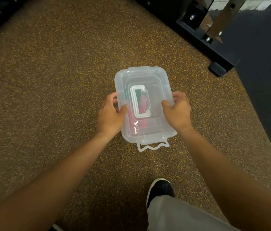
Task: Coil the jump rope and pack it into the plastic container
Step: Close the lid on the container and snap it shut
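A clear plastic container (156, 84) with its lid on sits in the middle of the view, above a speckled brown floor. Its lid has a flat handle (139, 101) in the centre. Through the plastic I see the jump rope (142, 105) as red and dark green shapes inside. My left hand (110, 114) grips the container's left edge, thumb on the lid. My right hand (177, 109) grips the right edge the same way. The near latch (153, 146) hangs loose from the front end.
A black metal frame with chrome posts (214, 35) stands at the upper right, its foot (217, 70) close to the container. A dark mat (264, 80) lies to the right. My black shoe (160, 189) and grey trouser leg are at the bottom.
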A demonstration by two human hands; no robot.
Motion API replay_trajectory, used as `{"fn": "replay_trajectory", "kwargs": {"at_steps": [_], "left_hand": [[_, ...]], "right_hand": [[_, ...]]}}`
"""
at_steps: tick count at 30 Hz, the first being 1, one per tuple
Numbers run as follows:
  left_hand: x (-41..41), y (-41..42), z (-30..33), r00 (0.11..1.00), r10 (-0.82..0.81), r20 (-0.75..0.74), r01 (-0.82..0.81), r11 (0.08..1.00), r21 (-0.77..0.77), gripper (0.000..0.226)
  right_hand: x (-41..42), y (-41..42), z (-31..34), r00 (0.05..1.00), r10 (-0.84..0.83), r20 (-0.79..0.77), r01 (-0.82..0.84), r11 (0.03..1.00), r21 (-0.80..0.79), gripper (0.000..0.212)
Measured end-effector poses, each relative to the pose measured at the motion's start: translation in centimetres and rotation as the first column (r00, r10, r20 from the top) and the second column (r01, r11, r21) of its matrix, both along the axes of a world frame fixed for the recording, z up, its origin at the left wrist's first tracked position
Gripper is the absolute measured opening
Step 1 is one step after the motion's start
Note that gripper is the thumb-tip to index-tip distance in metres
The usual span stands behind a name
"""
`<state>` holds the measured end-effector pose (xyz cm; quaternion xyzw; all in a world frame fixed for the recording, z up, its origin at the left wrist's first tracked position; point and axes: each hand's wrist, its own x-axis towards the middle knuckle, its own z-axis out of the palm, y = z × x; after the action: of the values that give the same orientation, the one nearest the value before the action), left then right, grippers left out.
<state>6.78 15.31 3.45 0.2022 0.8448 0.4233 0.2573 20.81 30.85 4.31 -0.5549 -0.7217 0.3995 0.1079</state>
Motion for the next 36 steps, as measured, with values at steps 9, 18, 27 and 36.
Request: {"fn": "replay_trajectory", "kwargs": {"at_steps": [9,18,27,36], "left_hand": [[-0.6,1.6,0.1,0.995,0.059,-0.082,-0.054,0.997,0.053,0.073],[-7.2,11.2,-0.4,0.807,-0.191,-0.558,0.143,0.981,-0.130,0.049],[-8.1,12.6,-2.1,0.781,-0.322,-0.535,0.161,0.932,-0.325,0.044],[-8.6,13.2,-1.7,0.868,-0.284,-0.408,0.140,0.927,-0.349,0.047]], "right_hand": [[-2.2,1.7,0.4,0.989,0.072,0.126,-0.074,0.997,0.011,0.071],[-11.2,5.4,0.7,0.946,0.223,0.234,-0.311,0.829,0.464,0.052],[-12.8,5.6,-3.1,0.847,0.258,0.464,-0.498,0.690,0.525,0.050],[-12.7,5.8,-3.1,0.833,0.268,0.484,-0.517,0.690,0.507,0.048]]}}
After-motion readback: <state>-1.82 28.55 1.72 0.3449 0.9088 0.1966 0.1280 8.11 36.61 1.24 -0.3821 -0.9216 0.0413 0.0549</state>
